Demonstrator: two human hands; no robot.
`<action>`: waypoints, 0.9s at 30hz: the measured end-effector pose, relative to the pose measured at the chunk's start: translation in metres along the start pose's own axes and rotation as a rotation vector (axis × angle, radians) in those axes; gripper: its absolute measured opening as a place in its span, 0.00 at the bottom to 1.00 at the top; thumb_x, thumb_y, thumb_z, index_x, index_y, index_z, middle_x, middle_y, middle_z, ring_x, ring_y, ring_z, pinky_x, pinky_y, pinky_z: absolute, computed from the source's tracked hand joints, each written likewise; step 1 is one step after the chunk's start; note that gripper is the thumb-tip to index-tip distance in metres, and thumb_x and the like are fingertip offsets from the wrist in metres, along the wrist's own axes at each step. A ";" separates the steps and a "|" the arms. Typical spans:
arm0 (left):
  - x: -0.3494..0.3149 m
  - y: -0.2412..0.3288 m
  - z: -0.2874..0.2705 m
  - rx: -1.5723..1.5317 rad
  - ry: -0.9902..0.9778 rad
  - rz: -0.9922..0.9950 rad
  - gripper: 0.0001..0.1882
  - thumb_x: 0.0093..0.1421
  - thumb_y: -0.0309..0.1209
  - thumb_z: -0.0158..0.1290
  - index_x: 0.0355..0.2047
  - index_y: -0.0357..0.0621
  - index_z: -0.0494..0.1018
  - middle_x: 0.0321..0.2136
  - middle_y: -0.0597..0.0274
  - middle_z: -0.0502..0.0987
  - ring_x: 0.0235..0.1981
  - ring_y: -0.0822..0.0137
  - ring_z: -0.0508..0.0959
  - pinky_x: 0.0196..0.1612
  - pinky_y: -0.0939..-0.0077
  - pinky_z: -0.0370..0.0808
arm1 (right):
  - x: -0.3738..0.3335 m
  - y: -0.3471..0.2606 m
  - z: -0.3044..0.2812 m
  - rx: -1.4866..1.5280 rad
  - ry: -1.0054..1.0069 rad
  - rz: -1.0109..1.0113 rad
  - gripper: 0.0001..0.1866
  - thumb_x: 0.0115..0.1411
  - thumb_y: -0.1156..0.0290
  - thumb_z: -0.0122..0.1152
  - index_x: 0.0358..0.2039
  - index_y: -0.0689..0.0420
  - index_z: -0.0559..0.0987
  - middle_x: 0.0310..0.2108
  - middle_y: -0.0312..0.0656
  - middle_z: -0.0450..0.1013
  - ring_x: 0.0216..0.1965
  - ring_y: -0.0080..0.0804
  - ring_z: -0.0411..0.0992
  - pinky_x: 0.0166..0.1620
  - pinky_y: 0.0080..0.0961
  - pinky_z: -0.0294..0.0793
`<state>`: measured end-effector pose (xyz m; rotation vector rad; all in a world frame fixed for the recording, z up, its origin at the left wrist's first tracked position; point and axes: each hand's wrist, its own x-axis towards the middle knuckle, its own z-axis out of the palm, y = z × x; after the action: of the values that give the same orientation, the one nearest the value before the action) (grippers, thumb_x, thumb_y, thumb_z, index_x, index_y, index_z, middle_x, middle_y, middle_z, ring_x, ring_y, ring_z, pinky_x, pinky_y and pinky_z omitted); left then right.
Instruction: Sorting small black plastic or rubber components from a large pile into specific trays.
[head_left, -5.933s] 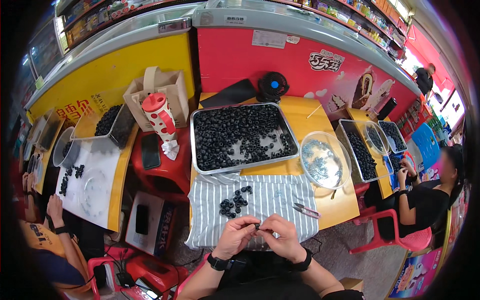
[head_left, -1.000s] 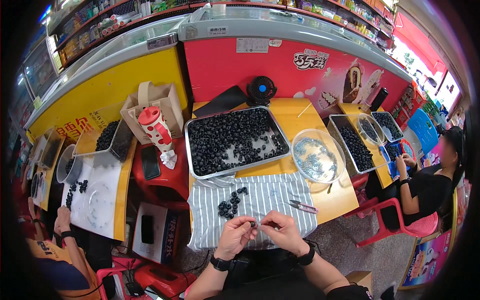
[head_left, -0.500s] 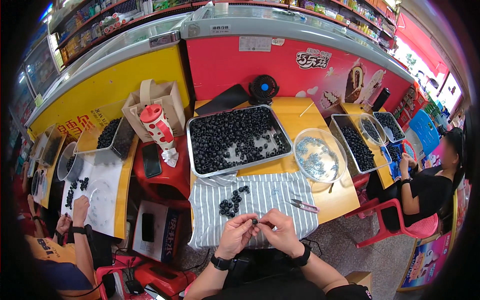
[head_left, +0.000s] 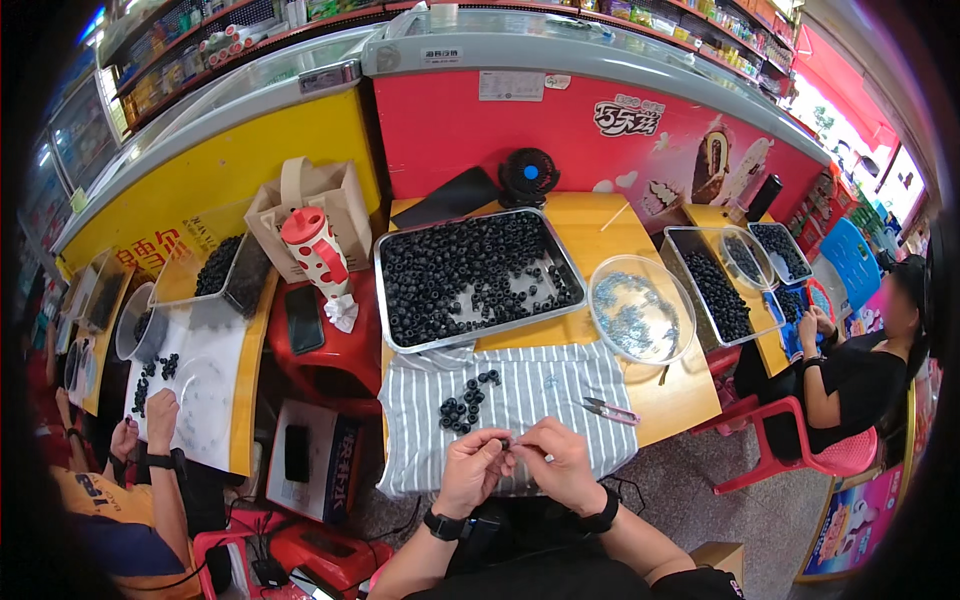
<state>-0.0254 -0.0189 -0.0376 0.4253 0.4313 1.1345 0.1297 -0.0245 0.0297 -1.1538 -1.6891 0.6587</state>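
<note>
The small black piece (head_left: 505, 444) is dark and rounded, but the fingertips cover much of it, so its full shape cannot be made out. It sits just above the near part of a grey-and-white striped cloth (head_left: 530, 402), pinched between the thumb and fingers of the left hand (head_left: 472, 472). The right hand (head_left: 558, 468) is close beside it, thumb and fingertips drawn together; a tiny pale spot shows there, too small to identify. Loose black rings (head_left: 461, 412) lie on the cloth beyond the left hand, and snips (head_left: 611, 412) with pinkish handles rest at its right side. Farther back on the yellow tabletop (head_left: 680, 400), a metal tray (head_left: 490, 329) full of similar black rings stands between the cloth and a black fan (head_left: 528, 178). A round clear dish (head_left: 668, 320) with pale blue bits sits right of the tray, near the cloth's far corner.
</note>
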 end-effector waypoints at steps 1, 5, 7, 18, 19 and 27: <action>0.000 0.001 0.000 -0.023 0.001 0.003 0.11 0.64 0.28 0.52 0.42 0.32 0.74 0.32 0.54 0.78 0.28 0.66 0.79 0.30 0.78 0.78 | 0.000 0.000 -0.001 0.031 0.010 0.036 0.05 0.50 0.83 0.64 0.28 0.63 0.78 0.26 0.42 0.72 0.25 0.29 0.73 0.27 0.22 0.71; 0.000 0.001 -0.006 -0.115 -0.087 0.002 0.11 0.63 0.29 0.53 0.41 0.33 0.75 0.32 0.54 0.79 0.29 0.66 0.79 0.29 0.78 0.78 | -0.002 -0.003 -0.006 0.078 0.026 0.097 0.06 0.50 0.84 0.64 0.29 0.64 0.79 0.27 0.41 0.73 0.25 0.26 0.73 0.28 0.20 0.71; 0.000 -0.002 -0.008 -0.076 -0.054 0.041 0.12 0.63 0.30 0.54 0.41 0.34 0.75 0.31 0.56 0.79 0.29 0.67 0.79 0.30 0.79 0.77 | -0.003 -0.005 -0.006 0.084 0.024 0.085 0.06 0.50 0.84 0.64 0.30 0.64 0.79 0.27 0.42 0.73 0.25 0.26 0.72 0.28 0.20 0.71; 0.000 -0.002 0.000 -0.061 -0.017 0.045 0.10 0.58 0.25 0.58 0.41 0.36 0.75 0.32 0.64 0.78 0.29 0.74 0.77 0.32 0.82 0.75 | 0.000 -0.012 0.000 0.114 -0.013 0.039 0.06 0.52 0.85 0.62 0.31 0.64 0.79 0.27 0.42 0.73 0.26 0.27 0.72 0.28 0.20 0.70; 0.000 -0.003 -0.002 -0.057 -0.029 0.053 0.10 0.58 0.25 0.58 0.40 0.36 0.76 0.32 0.64 0.78 0.29 0.74 0.77 0.32 0.82 0.75 | 0.000 -0.012 0.000 0.113 -0.013 0.037 0.06 0.52 0.85 0.62 0.31 0.64 0.79 0.27 0.42 0.73 0.26 0.27 0.72 0.29 0.20 0.70; -0.001 -0.002 -0.002 -0.003 -0.029 0.060 0.08 0.59 0.19 0.55 0.40 0.33 0.77 0.39 0.62 0.73 0.34 0.73 0.77 0.37 0.81 0.76 | -0.004 -0.005 0.004 0.101 -0.002 0.028 0.06 0.52 0.86 0.59 0.32 0.65 0.78 0.27 0.43 0.71 0.26 0.30 0.72 0.29 0.21 0.71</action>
<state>-0.0246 -0.0201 -0.0401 0.4541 0.3942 1.1857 0.1243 -0.0303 0.0306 -1.1067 -1.6248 0.7540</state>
